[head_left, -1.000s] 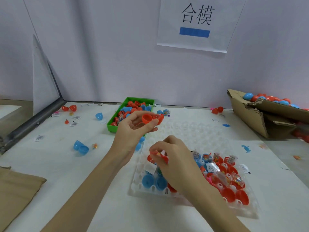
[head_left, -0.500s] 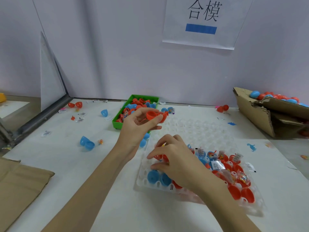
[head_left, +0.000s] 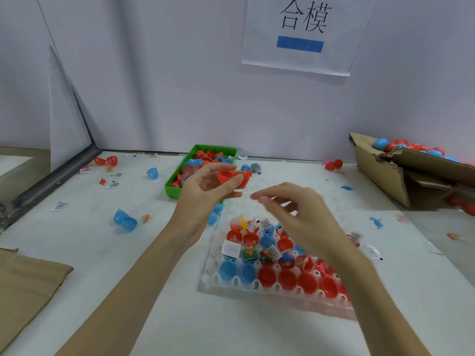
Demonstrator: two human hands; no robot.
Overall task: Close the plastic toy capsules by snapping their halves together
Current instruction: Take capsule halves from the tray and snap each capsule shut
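**Red capsule held open, not yet snapped**

The red capsule sits above the bench, near the green bin — halves apart, side by side, long axis roughly left-right, cups apparently upward. Left hand grips it, fingers curled round. Right hand hovers blurred over the tray, fingers loosely spread, seemingly empty. Judged next: fold halves together and press.

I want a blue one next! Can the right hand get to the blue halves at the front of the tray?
Probably yes. The right hand hovers above the tray, holding nothing, and the blue halves sit uncovered below it.
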